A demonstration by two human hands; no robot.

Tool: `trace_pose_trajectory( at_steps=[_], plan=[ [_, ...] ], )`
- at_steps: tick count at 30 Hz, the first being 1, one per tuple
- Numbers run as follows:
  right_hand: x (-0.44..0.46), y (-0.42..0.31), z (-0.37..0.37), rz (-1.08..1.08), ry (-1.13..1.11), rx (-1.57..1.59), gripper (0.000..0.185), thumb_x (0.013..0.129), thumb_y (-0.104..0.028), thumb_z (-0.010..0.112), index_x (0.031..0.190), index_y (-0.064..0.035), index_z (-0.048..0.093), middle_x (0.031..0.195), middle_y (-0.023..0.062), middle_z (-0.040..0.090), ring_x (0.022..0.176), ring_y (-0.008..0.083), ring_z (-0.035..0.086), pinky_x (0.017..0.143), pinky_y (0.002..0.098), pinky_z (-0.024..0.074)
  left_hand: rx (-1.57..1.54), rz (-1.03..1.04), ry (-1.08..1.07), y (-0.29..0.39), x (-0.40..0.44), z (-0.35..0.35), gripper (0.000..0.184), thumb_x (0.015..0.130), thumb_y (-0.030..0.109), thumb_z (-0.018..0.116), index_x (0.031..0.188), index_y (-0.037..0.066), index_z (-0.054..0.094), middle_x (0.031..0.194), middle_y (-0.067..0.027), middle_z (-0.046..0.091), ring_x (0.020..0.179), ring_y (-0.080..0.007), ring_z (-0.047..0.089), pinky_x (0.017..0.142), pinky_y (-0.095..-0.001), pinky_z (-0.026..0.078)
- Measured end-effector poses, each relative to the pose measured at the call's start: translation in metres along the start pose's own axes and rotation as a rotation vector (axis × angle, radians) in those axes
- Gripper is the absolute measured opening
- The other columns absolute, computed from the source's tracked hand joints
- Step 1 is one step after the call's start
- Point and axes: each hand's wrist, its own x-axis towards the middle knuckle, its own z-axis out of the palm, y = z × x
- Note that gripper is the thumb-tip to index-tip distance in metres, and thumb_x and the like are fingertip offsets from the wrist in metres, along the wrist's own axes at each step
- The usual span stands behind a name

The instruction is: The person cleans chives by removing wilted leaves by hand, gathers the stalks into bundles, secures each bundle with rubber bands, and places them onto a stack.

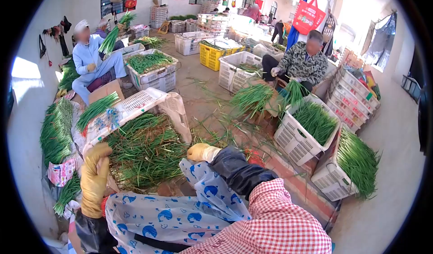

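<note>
My left hand (pixel 95 177), in a yellow rubber glove, is raised at the left front corner of a tipped white plastic crate (pixel 128 104). Its fingers are half bent, apart from the thumb, and nothing shows in them. My right hand (pixel 203 152), gloved the same way, is closed in a fist by the crate's right front corner; what it grips, if anything, is hidden. Between my hands a tangled heap of green onions (pixel 144 152), some with brown leaves, fills the crate's open side. A blue-patterned clear plastic apron (pixel 171 215) covers my lap.
A person in camouflage (pixel 306 62) sits at the right behind crates of green onions (pixel 313 121); another in light blue (pixel 92 60) sits at the left. Bundled green onions (pixel 56 134) lie along the left wall. Loose leaves litter the floor; a yellow crate (pixel 216 57) stands farther back.
</note>
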Motion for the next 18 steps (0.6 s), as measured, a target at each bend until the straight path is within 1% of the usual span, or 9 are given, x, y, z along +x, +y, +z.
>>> trace_pose_trajectory(
  at_steps=[4,6,8,10,12,13,15,17,18],
  plan=[
    [0.002,0.024,0.011,0.145,0.117,-0.094,0.038,0.085,-0.038,0.048,0.101,-0.0120,0.070,0.101,0.0135,0.069,0.096,0.0369,0.063,0.083,0.0443,0.0497,0.134,0.325,0.067,0.131,0.042,0.020,0.027,0.088,-0.005,0.049,0.110,0.001,0.064,0.123,-0.0129,0.060,0.121,-0.0240,0.052,0.106,-0.0355,0.035],
    [-0.022,0.007,-0.006,0.143,0.237,-0.010,0.035,0.087,-0.037,0.054,0.106,-0.0122,0.070,0.097,0.0119,0.071,0.093,0.0296,0.068,0.084,0.0403,0.0515,0.230,0.511,0.186,0.174,0.050,0.025,0.028,0.086,-0.006,0.049,0.107,-0.001,0.065,0.120,-0.0166,0.061,0.115,-0.0256,0.055,0.104,-0.0369,0.037],
    [-0.062,-0.004,-0.034,-0.006,0.814,0.729,0.026,0.090,-0.029,0.060,0.103,-0.0085,0.069,0.087,0.0082,0.072,0.083,0.0213,0.069,0.074,0.0341,0.0532,0.049,0.393,0.439,0.194,0.028,0.035,0.024,0.092,0.000,0.046,0.109,-0.007,0.062,0.115,-0.0183,0.062,0.113,-0.0290,0.057,0.103,-0.0378,0.039],
    [-0.125,-0.031,-0.098,-0.169,0.950,1.243,0.014,0.091,-0.014,0.063,0.101,-0.0069,0.068,0.088,0.0059,0.071,0.074,0.0112,0.064,0.064,0.0253,0.0509,0.178,0.499,0.710,0.199,0.014,0.027,0.025,0.094,0.007,0.046,0.105,-0.010,0.061,0.109,-0.0203,0.064,0.104,-0.0303,0.061,0.096,-0.0381,0.045],
    [-0.212,-0.058,-0.159,-0.326,1.241,1.138,0.019,0.091,-0.002,0.059,0.110,-0.0037,0.064,0.106,0.0089,0.067,0.070,0.0082,0.061,0.058,0.0214,0.0485,0.322,0.830,0.435,0.218,0.011,-0.007,0.051,0.098,0.028,0.041,0.137,-0.003,0.033,0.089,-0.0033,0.056,0.078,-0.0157,0.050,0.083,-0.0342,0.043],
    [-0.244,-0.072,-0.177,-0.573,1.469,1.139,0.018,0.090,-0.001,0.058,0.107,-0.0028,0.062,0.104,0.0081,0.066,0.069,0.0080,0.061,0.059,0.0216,0.0482,0.413,0.957,0.317,0.232,0.009,-0.023,0.062,0.099,0.035,0.038,0.147,-0.001,0.024,0.083,0.0023,0.053,0.069,-0.0108,0.047,0.079,-0.0330,0.042],
    [-0.308,-0.082,-0.201,-1.158,1.388,1.127,0.028,0.095,-0.013,0.051,0.120,-0.0015,0.053,0.096,0.0042,0.062,0.069,0.0094,0.056,0.062,0.0262,0.0435,0.256,1.104,0.329,0.240,0.003,-0.020,0.060,0.099,0.034,0.036,0.147,-0.001,0.024,0.085,0.0010,0.051,0.074,-0.0134,0.046,0.088,-0.0376,0.039],
    [-0.353,-0.065,-0.209,-1.834,0.400,1.450,0.042,0.100,-0.026,0.044,0.133,-0.0002,0.045,0.087,0.0004,0.058,0.069,0.0108,0.051,0.065,0.0308,0.0388,0.171,1.163,0.370,0.242,-0.004,-0.019,0.059,0.100,0.033,0.034,0.146,-0.001,0.024,0.086,-0.0003,0.050,0.079,-0.0161,0.045,0.096,-0.0422,0.037],
    [-0.370,-0.093,-0.216,-1.773,0.847,1.068,0.033,0.095,-0.024,0.049,0.120,-0.0025,0.050,0.081,-0.0003,0.056,0.066,0.0112,0.047,0.066,0.0315,0.0364,0.079,1.215,0.305,0.241,-0.004,-0.023,0.059,0.100,0.033,0.035,0.147,-0.001,0.023,0.087,-0.0007,0.050,0.081,-0.0167,0.045,0.099,-0.0435,0.036]
  ],
)
